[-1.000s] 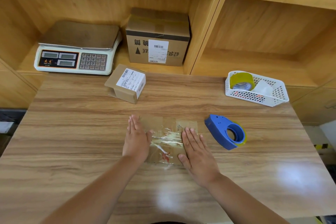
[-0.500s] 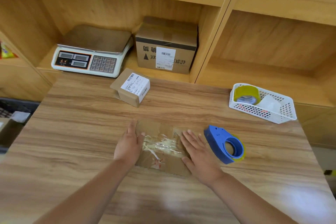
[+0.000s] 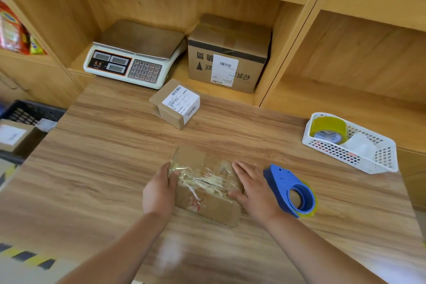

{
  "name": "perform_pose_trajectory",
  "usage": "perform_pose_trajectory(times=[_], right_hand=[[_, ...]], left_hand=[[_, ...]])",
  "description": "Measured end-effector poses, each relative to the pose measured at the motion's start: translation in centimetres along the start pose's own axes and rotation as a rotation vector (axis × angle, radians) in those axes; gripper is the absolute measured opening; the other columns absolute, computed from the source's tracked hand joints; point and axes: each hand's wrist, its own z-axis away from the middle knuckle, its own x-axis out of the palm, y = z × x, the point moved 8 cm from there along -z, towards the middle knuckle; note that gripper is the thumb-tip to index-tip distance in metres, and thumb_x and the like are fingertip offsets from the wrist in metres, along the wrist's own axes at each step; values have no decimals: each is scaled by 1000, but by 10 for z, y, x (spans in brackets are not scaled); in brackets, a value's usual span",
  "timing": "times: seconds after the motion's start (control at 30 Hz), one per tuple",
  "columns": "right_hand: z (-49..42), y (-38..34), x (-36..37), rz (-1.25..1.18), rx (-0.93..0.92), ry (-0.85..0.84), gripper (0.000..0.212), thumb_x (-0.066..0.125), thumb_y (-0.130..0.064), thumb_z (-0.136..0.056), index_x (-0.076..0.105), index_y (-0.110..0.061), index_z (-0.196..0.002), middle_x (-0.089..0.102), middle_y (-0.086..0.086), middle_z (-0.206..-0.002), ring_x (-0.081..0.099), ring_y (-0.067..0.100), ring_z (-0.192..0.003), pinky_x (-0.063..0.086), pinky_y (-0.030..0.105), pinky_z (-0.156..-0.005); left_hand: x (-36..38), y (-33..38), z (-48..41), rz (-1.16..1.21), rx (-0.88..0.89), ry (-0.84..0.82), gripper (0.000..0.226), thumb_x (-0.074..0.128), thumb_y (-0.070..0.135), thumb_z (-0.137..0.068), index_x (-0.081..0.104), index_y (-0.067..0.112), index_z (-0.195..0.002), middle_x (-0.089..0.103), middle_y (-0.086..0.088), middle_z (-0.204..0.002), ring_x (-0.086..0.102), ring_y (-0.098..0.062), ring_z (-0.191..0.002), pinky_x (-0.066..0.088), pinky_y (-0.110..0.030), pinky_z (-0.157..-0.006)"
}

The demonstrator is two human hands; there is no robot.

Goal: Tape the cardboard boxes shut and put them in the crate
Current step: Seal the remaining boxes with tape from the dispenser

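Far left, beside table [image 3: 103, 168]: dark crate [image 3: 30, 112], cardboard box [image 3: 13, 137] inside. On shelf behind: scale [image 3: 136, 57], large box [image 3: 228, 53]. Small labelled box [image 3: 176, 104] near table's back edge. Table centre: taped box [image 3: 207, 188] (tape wrinkled, glossy) between both hands. Left hand [image 3: 159, 191] grips its left edge, fingers curled over. Right hand [image 3: 255, 193] flat against right side, fingers straight, clasping nothing. Blue tape dispenser [image 3: 292, 191] just beside it. White basket [image 3: 334, 150] with tape roll [image 3: 328, 128] far right.

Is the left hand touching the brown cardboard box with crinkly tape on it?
Touching. The head view shows the left hand gripping the left edge of the taped brown cardboard box.
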Motion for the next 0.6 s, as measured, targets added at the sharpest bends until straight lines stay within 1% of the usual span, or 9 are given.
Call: perform_pose_trajectory(times=[0.03,0.07,0.13,0.17,0.23,0.33,0.5,0.53,0.6], right_hand=[[-2,0,-1,-18,-17,27,72,56,-43,-91,23,-21,-150,19,-16,-150,5,5,-140,7,27,-119],[-3,0,-2,-29,-30,44,71,59,-42,-90,27,-21,-149,24,-13,-150,13,6,-138,11,24,-117],[-5,-3,-4,-30,-43,70,70,62,-40,-89,29,-23,-149,28,-10,-148,18,5,-135,7,10,-109],[-5,-2,-4,-28,-44,68,70,62,-40,-88,29,-23,-148,29,-10,-147,18,4,-133,4,5,-105],[-7,-2,-5,-24,-48,71,70,63,-40,-88,30,-24,-148,32,-9,-145,20,5,-132,2,2,-100],[-8,-2,-6,-16,-47,65,70,62,-40,-88,31,-23,-148,33,-7,-145,21,6,-131,7,8,-102],[-5,-6,-6,5,-46,55,67,59,-39,-90,30,-22,-148,32,-7,-146,21,7,-132,12,13,-106],[-5,-7,-6,37,-36,45,66,57,-40,-92,29,-21,-149,31,-6,-148,20,9,-135,13,16,-109],[-2,-17,-6,164,-36,29,63,54,-37,-95,28,-20,-149,27,-3,-152,20,20,-140,13,27,-115]], left_hand=[[0,-1,0,3,0,13,39,42,30,-99,49,17,-134,69,-16,-102,61,-36,-97,43,-36,-75],[0,-1,1,7,0,22,38,39,29,-100,50,18,-134,69,-15,-101,61,-36,-95,42,-35,-74],[0,-3,1,19,-1,35,38,37,29,-100,51,18,-134,69,-15,-98,62,-36,-94,41,-34,-72],[0,-4,1,28,-5,40,38,36,30,-101,52,19,-133,69,-15,-98,62,-36,-94,42,-34,-73],[1,-4,1,45,-11,48,37,36,31,-101,53,20,-132,69,-16,-99,61,-36,-94,43,-35,-74],[0,-3,1,54,-10,56,38,36,30,-101,53,20,-133,69,-15,-99,61,-35,-94,44,-35,-75],[-1,-4,2,74,-26,62,38,35,28,-101,52,20,-135,69,-15,-104,60,-34,-99,43,-34,-77],[-1,-5,2,76,-30,65,38,35,28,-102,52,20,-135,68,-14,-104,60,-34,-99,43,-33,-77],[0,-5,2,86,-38,68,38,35,28,-102,53,20,-134,68,-14,-105,59,-33,-99,41,-31,-75]])
